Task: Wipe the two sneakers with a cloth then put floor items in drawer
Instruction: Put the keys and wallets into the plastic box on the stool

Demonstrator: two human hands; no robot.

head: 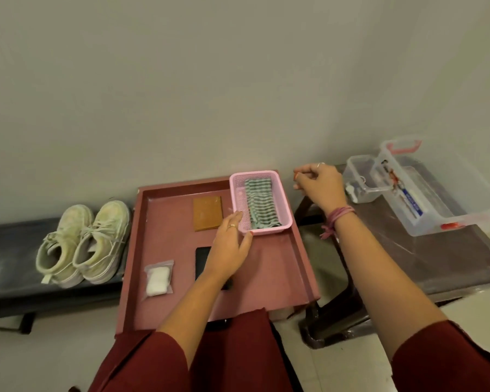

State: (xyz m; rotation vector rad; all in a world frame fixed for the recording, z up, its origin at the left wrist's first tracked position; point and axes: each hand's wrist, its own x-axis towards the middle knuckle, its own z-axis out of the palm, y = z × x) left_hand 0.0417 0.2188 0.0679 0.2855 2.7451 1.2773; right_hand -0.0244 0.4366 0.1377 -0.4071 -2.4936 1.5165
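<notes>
A basket (pixel 284 205) holding a cloth (pixel 260 205) is set between the left hand (pixel 232 244) and right hand (pixel 320 185); two sneakers (pixel 82 244) are placed left of both.

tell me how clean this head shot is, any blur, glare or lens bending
Head view: soft, even indoor light with no harsh glare, only a faint sheen on the clear plastic box; wide-angle bending curves the drawer edges and the wall line; overall slightly soft, with fine detail on the sneakers smeared.

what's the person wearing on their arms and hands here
Both arms are bare from above the elbow down, with dark red short sleeves. The left hand has a ring on one finger. The right hand also wears a ring, and pink thread bands wrap its wrist, loose ends hanging.
</notes>
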